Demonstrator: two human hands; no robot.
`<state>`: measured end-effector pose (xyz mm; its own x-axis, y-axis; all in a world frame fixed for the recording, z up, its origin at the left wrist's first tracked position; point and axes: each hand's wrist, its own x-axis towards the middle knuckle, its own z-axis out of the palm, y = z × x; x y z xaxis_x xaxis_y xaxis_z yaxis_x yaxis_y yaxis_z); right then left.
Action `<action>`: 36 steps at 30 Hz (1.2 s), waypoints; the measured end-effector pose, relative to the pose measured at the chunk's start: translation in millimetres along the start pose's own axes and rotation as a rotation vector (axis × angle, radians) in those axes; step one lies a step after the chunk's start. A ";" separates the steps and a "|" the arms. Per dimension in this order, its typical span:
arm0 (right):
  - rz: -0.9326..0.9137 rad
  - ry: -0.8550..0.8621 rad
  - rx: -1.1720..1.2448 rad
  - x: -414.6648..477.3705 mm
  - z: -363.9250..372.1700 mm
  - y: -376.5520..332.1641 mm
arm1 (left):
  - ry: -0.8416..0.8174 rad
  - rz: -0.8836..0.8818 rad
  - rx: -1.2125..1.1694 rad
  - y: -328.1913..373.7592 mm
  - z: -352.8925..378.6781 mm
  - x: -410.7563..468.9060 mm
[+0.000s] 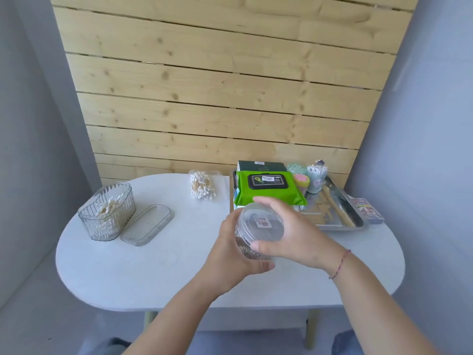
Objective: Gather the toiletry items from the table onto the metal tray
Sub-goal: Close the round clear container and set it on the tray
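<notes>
A clear round plastic jar (258, 228) with a small label on its lid is held above the white table (179, 265), just in front of the metal tray (355, 228). My left hand (230, 254) grips the jar's body from below. My right hand (291, 234) curls over the lid from the right. The tray at the right back carries a green wipes pack (268, 187), a dark green box (261, 166), a pink-and-green item (301, 181), a cup of cotton swabs (316, 179) and a wooden stick (337, 206).
On the left stand a clear ribbed container of cotton swabs (107, 213) and its loose lid (147, 224). A clear pack of cotton swabs (202, 187) lies at the back. A small printed box (368, 210) sits right of the tray. A wooden slat wall rises behind.
</notes>
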<state>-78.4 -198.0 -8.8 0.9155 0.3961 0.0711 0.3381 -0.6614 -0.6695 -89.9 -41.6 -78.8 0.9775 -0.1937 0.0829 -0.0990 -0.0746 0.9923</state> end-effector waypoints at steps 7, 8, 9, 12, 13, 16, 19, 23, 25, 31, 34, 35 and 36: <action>-0.053 -0.120 -0.072 -2.8 -10.2 1.9 | -0.123 -0.021 -0.040 6.3 -4.8 -1.5; -0.060 -0.151 -0.074 -3.7 -12.0 1.7 | -0.152 -0.028 -0.024 8.1 -7.2 -2.4; -0.070 -0.181 -0.070 -4.5 -14.2 1.4 | -0.186 -0.034 -0.012 9.9 -10.0 -3.0; -0.074 -0.264 -0.045 -5.5 -15.9 0.9 | -0.264 -0.064 -0.019 13.8 -17.9 -6.2; -0.075 -0.269 -0.047 -5.1 -14.9 1.0 | -0.268 -0.068 -0.030 14.7 -18.2 -7.1; -0.081 -0.204 -0.059 -2.9 -9.2 -1.8 | -0.214 -0.058 -0.073 13.6 -14.3 -9.0; -0.067 -0.103 -0.087 -1.4 -3.3 -7.6 | -0.147 -0.041 -0.113 11.1 -8.8 -9.2; 0.002 0.083 -0.107 -0.7 13.3 -12.0 | -0.004 0.005 -0.156 15.3 -4.4 -6.9; 0.042 0.199 -0.078 0.8 20.6 -13.7 | 0.062 0.033 -0.184 18.5 -4.6 -5.2; -0.014 0.242 0.305 3.1 10.4 -12.1 | -0.115 -0.200 -0.705 27.1 -11.1 -3.1; -0.064 0.183 0.228 2.8 12.7 -8.8 | -0.231 -0.328 -0.953 25.5 -11.6 1.6; -0.076 0.152 0.231 3.1 13.4 -8.3 | -0.249 -0.328 -0.997 24.6 -10.4 2.4; -0.085 0.120 0.244 3.2 13.1 -8.2 | -0.245 -0.332 -1.024 23.6 -9.5 3.2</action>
<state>-81.0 -183.0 -12.8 0.9103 0.3554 0.2121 0.3656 -0.4502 -0.8147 -87.4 -34.7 -54.2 0.8525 -0.5110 -0.1102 0.4732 0.6646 0.5783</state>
